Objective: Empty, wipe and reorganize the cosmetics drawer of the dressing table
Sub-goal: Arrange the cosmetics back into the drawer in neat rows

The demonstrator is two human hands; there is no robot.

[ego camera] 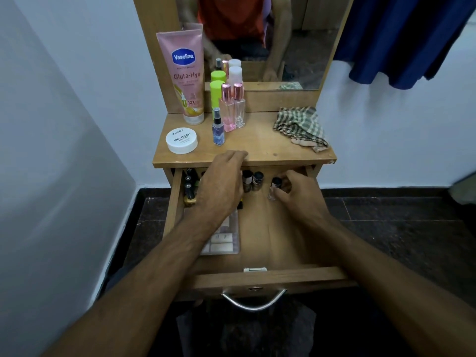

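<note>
Drawer [268, 235] of the dressing table stands pulled fully out below the tabletop [252, 148], seen in the 1 head view. Right hand [296, 194] pinches a small dark-capped bottle [276, 183] near the drawer's back right, fingers curled round it. Left hand [221, 181] reaches over the drawer's left part, fingers loosely bent toward the tabletop edge; whether it holds anything I cannot tell. Judging by this, the step is placing or lifting small bottles at the back. To do it well, keep each bottle upright, set it close beside the 2 dark-capped bottles [252, 180] standing in the middle, and avoid knocking the row at the back left [190, 188]. Inside, the drawer is bare pale wood on the right, with a clear compartment box [223, 240] lying left of centre. A checked cloth [300, 127] lies on the tabletop, well apart.
</note>
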